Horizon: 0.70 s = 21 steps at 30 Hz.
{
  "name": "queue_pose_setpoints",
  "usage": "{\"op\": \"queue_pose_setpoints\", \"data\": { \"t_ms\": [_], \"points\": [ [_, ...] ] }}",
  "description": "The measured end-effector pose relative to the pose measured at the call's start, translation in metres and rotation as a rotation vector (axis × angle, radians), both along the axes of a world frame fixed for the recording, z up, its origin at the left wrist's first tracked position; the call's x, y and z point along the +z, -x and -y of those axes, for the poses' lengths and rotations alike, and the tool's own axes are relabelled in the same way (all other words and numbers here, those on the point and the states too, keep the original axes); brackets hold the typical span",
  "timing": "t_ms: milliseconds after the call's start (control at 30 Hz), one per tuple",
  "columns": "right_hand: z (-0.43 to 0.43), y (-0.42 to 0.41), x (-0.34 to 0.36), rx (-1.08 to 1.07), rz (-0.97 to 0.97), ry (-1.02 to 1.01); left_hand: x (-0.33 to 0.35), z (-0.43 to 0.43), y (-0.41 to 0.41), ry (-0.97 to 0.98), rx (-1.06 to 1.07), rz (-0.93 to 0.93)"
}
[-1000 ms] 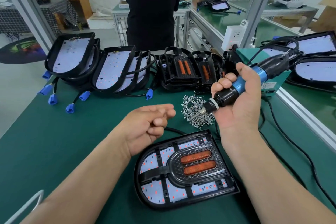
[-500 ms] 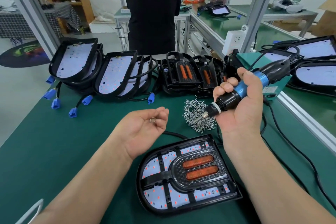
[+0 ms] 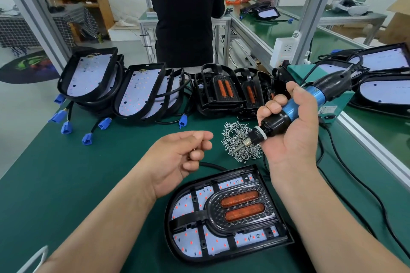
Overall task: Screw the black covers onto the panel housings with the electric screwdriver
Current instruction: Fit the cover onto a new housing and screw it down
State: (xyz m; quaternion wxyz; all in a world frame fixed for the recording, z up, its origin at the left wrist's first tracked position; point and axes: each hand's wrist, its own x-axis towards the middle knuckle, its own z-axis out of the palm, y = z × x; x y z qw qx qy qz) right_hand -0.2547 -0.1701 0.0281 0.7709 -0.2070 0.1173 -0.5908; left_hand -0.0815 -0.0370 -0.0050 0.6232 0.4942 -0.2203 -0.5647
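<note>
A panel housing [image 3: 172, 237] lies on the green mat in front of me, with a black cover [image 3: 210, 206] carrying two orange strips set on it. My right hand [image 3: 292, 137] grips the blue and black electric screwdriver [image 3: 295, 111] above the mat. Its bit points down-left over a pile of small silver screws [image 3: 235, 137]. My left hand [image 3: 179, 162] hovers palm-up left of the pile, above the housing's far edge. Its fingers are curled round a small screw that barely shows.
Open housings [image 3: 142, 93] with blue connectors lean in a row at the back left, spare black covers [image 3: 221, 91] beside them. A green power box [image 3: 328, 111] and black cables lie to the right. A person in black stands behind the bench. More panels sit far right.
My left hand's fingers have closed over the screw that lay in the open palm. The right hand with the screwdriver has stayed nearly in place.
</note>
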Motion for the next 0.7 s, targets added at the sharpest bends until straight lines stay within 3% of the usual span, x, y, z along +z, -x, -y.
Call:
{"op": "queue_pose_setpoints", "data": {
  "t_ms": [300,700],
  "points": [
    [-0.0017,-0.001,0.0035,-0.029,0.007,0.026,-0.0004,-0.0033,-0.0034,0.012,-0.073,0.26],
    [-0.0087,-0.0074,0.0044,0.007,-0.057,0.159,-0.001,-0.0038,0.0024,0.054,-0.17,0.222]
  ]
}}
